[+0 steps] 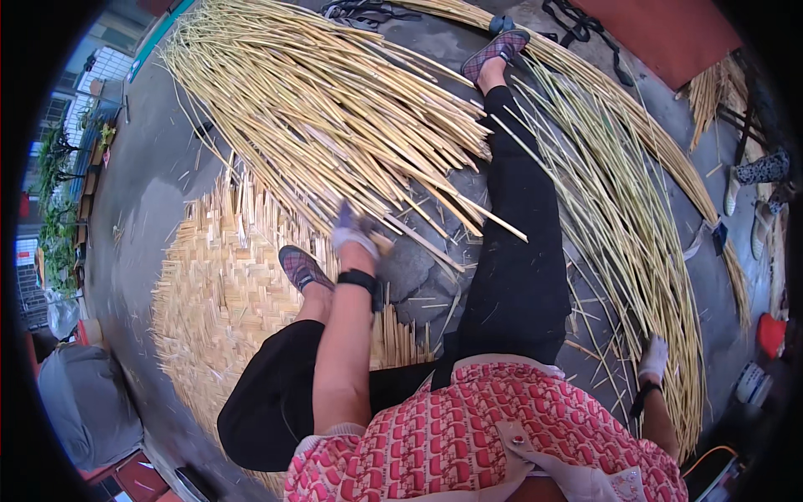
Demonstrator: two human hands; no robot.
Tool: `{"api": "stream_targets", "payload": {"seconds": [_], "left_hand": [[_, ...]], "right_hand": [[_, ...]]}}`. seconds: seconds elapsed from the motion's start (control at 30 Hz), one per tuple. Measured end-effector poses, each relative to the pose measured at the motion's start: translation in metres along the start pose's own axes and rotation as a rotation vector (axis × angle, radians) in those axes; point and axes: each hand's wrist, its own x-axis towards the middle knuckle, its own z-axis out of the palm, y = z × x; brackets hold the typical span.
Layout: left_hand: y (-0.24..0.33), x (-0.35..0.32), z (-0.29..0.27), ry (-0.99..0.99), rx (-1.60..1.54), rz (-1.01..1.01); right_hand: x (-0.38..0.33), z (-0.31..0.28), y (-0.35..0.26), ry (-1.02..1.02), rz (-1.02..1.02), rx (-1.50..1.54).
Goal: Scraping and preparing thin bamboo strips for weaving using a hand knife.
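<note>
So the gloved left hand (353, 232) has its fingers curled around the near end of a long pale split bamboo strip (452, 205), which runs away past the fingertips over the big fan of yellow bamboo strips (335, 100). Half-woven flat bamboo mat (222, 284) sits just behind those fingers. Gloved right hand (653, 358) rests on another strip bundle (636, 234); can't tell how its fingers are set.
</note>
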Motion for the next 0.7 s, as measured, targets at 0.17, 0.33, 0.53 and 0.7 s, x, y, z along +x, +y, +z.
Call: {"api": "stream_targets", "payload": {"seconds": [0.17, 0.33, 0.53, 0.7], "left_hand": [[-0.114, -0.049, -0.004, -0.265, 0.267, -0.412], [-0.043, -0.114, -0.001, -0.582, 0.14, -0.262], [0.04, -0.21, -0.042, -0.767, 0.186, -0.274], [0.03, -0.238, -0.064, -0.535, -0.117, -0.276]], "right_hand": [[0.082, -0.117, -0.166, 0.439, -0.571, 0.501], [0.066, -0.255, -0.386, 0.065, -1.241, 0.938], [-0.05, -0.339, -0.559, -1.401, -1.344, 1.196], [-0.09, -0.347, -0.659, -0.736, -1.304, 1.203]]}}
